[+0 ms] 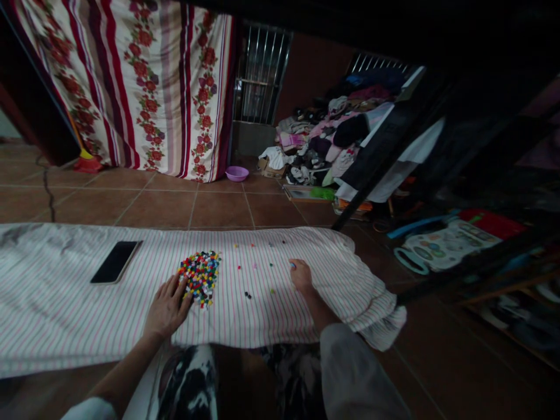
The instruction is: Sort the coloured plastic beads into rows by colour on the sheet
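A pile of small multicoloured beads [202, 277] lies on the striped cloth [109, 315]. My left hand [168, 306] rests flat at the pile's left edge, fingers spread and fingertips touching the beads. Over to the right, my right hand [301, 276] is closed in a pinch on a tiny blue bead [292, 265], close to the cloth. Between the hands, several single beads lie apart in loose rows, among them a red bead [239, 267], a pink bead [255, 266] and a yellow-green bead [272, 290]. Two dark beads [248, 295] sit side by side nearer to me.
A dark-screened phone [116, 262] lies on the cloth at left. Beyond the cloth's far edge is a tiled floor [219, 207] with a purple basin [237, 173] and a heap of clothes [324, 137]. A dark slanted post [371, 184] stands at the right end.
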`<action>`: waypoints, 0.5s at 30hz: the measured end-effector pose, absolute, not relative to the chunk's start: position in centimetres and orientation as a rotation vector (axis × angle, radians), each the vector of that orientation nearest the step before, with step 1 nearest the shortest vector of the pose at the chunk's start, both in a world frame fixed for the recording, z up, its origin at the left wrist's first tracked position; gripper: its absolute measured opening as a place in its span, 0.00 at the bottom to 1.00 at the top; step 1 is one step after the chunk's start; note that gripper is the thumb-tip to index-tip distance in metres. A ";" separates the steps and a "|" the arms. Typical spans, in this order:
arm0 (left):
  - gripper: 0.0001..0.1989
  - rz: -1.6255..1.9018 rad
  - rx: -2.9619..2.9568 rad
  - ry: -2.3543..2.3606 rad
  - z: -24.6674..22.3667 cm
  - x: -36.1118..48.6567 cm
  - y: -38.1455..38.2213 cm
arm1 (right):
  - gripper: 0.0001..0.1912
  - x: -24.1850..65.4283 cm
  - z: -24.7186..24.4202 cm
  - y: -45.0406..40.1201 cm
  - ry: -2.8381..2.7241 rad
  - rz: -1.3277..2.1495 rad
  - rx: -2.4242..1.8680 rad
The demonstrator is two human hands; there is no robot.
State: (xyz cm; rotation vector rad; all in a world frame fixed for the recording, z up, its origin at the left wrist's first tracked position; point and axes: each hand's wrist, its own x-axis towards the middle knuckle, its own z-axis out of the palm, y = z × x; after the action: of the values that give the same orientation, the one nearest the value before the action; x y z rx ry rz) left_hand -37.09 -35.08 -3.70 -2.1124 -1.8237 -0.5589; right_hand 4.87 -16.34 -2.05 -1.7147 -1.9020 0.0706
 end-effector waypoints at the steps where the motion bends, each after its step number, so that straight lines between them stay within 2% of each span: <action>1: 0.20 -0.565 -2.112 -1.819 -3.7 -37.1 -35.1 | 0.19 4.9 -2.0 -16.4 -1.897 0.095 -1.721; 10: 0.17 -0.534 -2.146 -1.748 -3.0 -36.9 -35.3 | 0.20 4.5 -1.0 -17.2 -1.866 0.160 -1.706; 15: 0.18 -0.606 -2.130 -1.847 -2.8 -36.8 -35.3 | 0.15 1.1 2.1 -19.4 -1.755 0.209 -1.583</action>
State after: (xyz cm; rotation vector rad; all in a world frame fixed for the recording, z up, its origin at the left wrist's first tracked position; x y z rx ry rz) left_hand -36.81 -35.34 -2.85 -2.1304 -1.8473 -0.6056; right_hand 1.07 -19.39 2.06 -1.5831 -1.7545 0.2094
